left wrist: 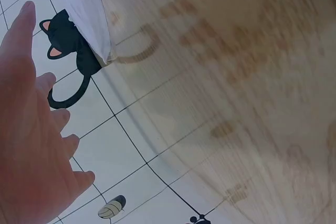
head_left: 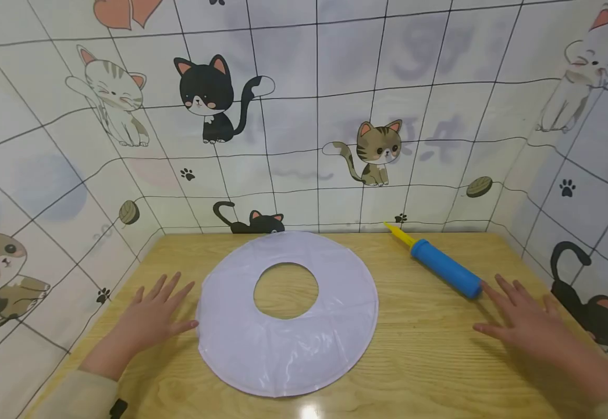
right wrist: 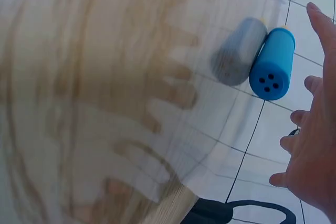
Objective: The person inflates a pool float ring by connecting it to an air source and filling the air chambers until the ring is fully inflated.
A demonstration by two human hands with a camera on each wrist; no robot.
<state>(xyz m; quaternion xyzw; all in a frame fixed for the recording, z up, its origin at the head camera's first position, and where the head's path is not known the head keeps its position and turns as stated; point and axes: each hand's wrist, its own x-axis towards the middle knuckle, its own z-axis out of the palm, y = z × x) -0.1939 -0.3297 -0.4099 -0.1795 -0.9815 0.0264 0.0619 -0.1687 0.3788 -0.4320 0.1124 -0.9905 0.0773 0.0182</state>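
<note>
A flat, deflated white swim ring with a round hole lies on the wooden table; its edge shows in the left wrist view as a white sheet. To its right is a blue hand pump with a yellow nozzle aimed at the back wall. My left hand spreads its fingers left of the ring, the thumb tip by the ring's edge; whether they touch is unclear. My right hand, fingers spread too, is near the pump's rear end and holds nothing.
The glossy wooden table reflects the hands and the pump. Cat-patterned sheeting with a grid of lines stands at the back and on both sides of the tabletop.
</note>
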